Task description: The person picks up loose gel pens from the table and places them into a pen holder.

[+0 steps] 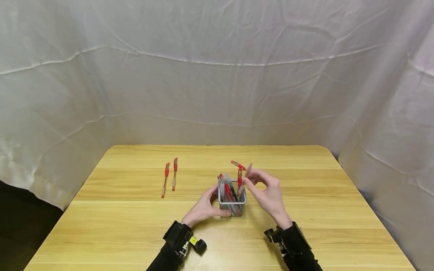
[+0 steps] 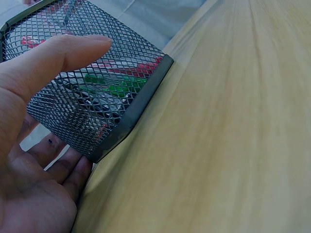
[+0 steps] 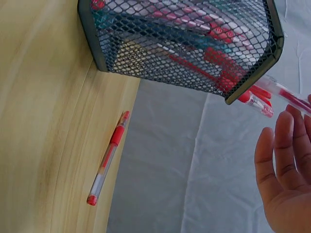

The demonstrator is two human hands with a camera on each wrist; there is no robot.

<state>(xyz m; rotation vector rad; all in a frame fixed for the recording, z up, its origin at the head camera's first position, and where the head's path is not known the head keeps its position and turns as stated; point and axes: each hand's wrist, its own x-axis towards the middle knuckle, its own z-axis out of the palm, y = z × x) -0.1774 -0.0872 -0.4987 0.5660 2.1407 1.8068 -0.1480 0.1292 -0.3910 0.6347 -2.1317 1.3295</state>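
A dark wire-mesh pen holder (image 1: pixel 232 209) with a lighter rim stands on the table, filled with several pens, red and green parts showing through the mesh (image 2: pixel 119 87). My left hand (image 1: pixel 204 206) holds it from the left, thumb across the near side and fingers around the far side. On the other side, my right hand (image 1: pixel 268 192) pinches a clear-barrelled pen (image 1: pixel 248 171) between thumb and fingers. That pen slants, its lower end inside the holder's mouth. In the right wrist view, the pinched pen (image 3: pixel 286 95) reaches out past the rim, beside red-capped pens.
Two red-capped pens (image 1: pixel 174 174) (image 1: pixel 165 180) lie side by side on the wooden table (image 1: pixel 129 218), left of the holder. Another red pen (image 3: pixel 108 158) lies behind the holder, partly hidden by my right hand in the head view. A pale curtain (image 1: pixel 217 90) hangs behind the table.
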